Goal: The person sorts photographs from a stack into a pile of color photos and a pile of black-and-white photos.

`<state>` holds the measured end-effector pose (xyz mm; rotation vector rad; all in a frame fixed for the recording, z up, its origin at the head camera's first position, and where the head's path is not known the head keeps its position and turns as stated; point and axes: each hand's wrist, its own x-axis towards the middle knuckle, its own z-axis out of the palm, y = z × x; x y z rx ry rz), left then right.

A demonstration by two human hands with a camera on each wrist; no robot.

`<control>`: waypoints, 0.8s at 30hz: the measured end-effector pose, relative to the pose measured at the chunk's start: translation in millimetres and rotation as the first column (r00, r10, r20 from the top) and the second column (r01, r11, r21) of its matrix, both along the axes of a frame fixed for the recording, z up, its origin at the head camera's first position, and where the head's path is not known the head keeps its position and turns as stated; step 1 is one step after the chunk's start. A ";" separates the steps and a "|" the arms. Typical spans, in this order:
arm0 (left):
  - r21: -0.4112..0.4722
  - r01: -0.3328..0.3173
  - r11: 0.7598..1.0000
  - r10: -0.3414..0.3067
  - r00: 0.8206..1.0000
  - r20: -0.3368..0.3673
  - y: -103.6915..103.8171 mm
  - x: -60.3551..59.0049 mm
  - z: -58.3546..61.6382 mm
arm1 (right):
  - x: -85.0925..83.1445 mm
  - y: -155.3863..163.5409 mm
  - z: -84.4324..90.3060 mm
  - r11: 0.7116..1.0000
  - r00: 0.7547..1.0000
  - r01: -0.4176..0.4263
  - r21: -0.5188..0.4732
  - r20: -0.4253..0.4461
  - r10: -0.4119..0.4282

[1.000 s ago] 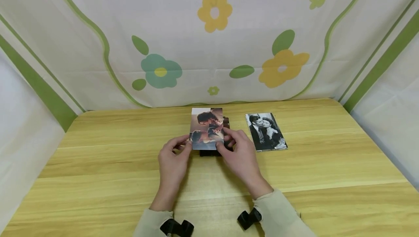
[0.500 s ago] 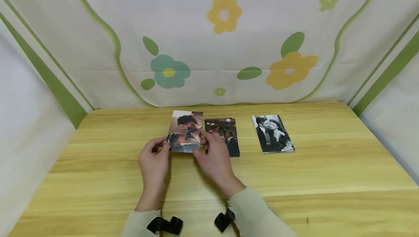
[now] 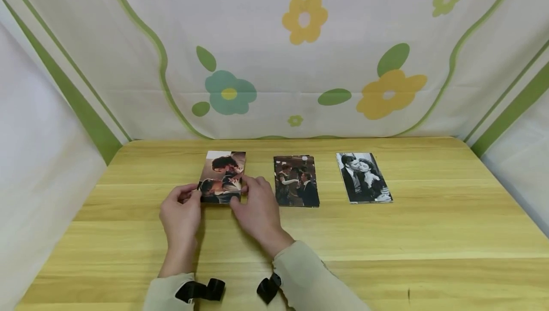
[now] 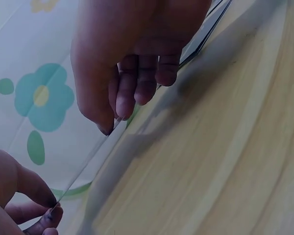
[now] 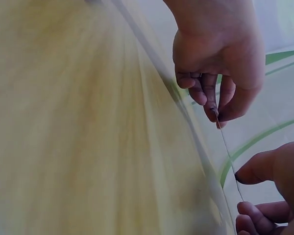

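Pinching the colour photo [image 3: 222,177] from both sides, I have the left hand [image 3: 180,215] on its lower left corner and the right hand [image 3: 257,211] on its lower right corner; each hand has thumb and fingertips curled onto the print's edge, the other fingers loosely bent. From the left wrist view the photo [image 4: 88,161] shows edge-on as a thin line running between the two sets of fingertips [image 4: 108,125], and the right wrist view gives the same thin edge [image 5: 228,156]; it appears lifted off the wood rather than lying flat, though I cannot tell whether its far edge touches the table [image 3: 386,234].

Key relation: the photo sits just ahead of both hands, toward the table's left half, with its long axis pointing away from me; both hands are equally close, one at each near corner.

Outward to the right, a dark photo [image 3: 297,181] lies flat just beside the right hand, apart from the held print; a black-and-white photo [image 3: 363,178] lies further right, well apart; all three are portrait-wise in one row. A flowered cloth [image 3: 300,53] hangs behind the table.
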<state>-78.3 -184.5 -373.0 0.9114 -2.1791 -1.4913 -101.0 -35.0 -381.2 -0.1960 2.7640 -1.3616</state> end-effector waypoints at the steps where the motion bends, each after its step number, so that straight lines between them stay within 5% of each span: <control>1: -0.009 0.009 1.000 -0.009 1.000 0.010 -0.8 -0.2 -0.6 | -0.6 -0.7 -0.3 1.000 1.000 0.000 0.006 0.002 0.000; 9: -0.166 0.147 0.975 -0.141 0.989 0.051 -3.6 -1.0 -9.1 | -3.1 -0.4 -2.6 0.998 1.000 -0.009 0.066 0.024 0.007; 16: -0.177 0.168 0.970 -0.154 0.984 0.088 -2.1 1.3 -10.1 | -2.2 2.0 -1.5 0.997 0.998 -0.028 0.075 0.055 0.024; 24: -0.141 0.167 0.976 -0.156 0.984 0.087 -1.2 0.9 -7.9 | -0.6 20.5 0.4 0.984 0.990 -0.113 -0.138 0.068 0.123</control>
